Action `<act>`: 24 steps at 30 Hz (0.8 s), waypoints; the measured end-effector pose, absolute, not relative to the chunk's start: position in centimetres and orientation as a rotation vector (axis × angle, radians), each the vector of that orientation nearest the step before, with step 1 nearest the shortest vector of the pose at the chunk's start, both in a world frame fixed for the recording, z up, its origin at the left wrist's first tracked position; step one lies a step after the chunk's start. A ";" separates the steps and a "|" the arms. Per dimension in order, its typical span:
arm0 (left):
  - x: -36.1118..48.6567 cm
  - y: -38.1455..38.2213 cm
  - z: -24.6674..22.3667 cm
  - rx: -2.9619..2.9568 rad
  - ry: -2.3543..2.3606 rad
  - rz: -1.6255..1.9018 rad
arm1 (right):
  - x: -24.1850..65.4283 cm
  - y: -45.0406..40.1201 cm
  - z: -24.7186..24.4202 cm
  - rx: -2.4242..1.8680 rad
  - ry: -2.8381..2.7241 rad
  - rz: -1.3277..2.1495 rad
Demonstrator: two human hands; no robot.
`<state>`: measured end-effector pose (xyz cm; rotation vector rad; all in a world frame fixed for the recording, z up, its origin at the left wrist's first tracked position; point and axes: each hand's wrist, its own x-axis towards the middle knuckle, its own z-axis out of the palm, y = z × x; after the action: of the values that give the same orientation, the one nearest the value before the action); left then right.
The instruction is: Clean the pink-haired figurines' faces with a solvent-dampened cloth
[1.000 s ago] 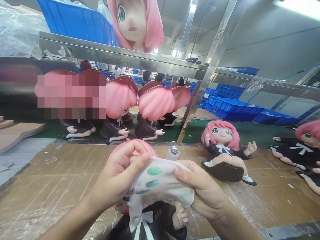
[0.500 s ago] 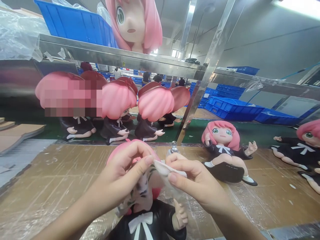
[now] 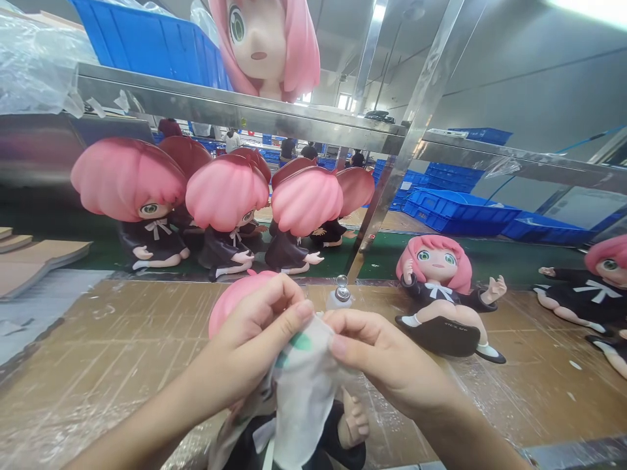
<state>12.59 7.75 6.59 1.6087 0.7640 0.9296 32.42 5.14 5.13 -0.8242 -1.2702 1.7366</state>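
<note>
Between my two hands hangs a thin white cloth (image 3: pixel 306 398) with green and dark spots. My left hand (image 3: pixel 267 333) pinches its upper edge between thumb and fingers. Close beside it, my right hand (image 3: pixel 369 346) grips the same edge. Behind the cloth sits a pink-haired figure (image 3: pixel 235 300) in a black dress; its face is hidden by my hands and the cloth, and one raised hand of it shows below my right hand. Just beyond my fingers stands a small bottle (image 3: pixel 339 299) with a metal top.
On the cardboard-covered table (image 3: pixel 117 346) at the right lies another pink-haired figure (image 3: pixel 435 294). Several more kneeling figures (image 3: pixel 230 202) line the green surface behind. A metal shelf (image 3: pixel 245 108) carries a blue crate (image 3: pixel 147 46) and a large figure head (image 3: pixel 267 46). People are in the background.
The cloth was bunched and folded between my fingers; now it hangs spread out over the front of the figure. My hands have come slightly closer together.
</note>
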 end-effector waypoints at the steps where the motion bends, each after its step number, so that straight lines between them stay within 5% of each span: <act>1: 12.5 7.8 6.7 1.584 0.776 0.932 | 32.5 5.1 5.0 -0.809 -1.223 1.723; 24: 12.3 7.6 6.9 1.428 0.647 0.977 | 32.9 5.0 3.0 -0.662 -0.969 1.933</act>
<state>12.34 7.64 6.85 1.4282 0.6470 0.9769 32.87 5.02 3.04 -0.6622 -0.9695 1.9328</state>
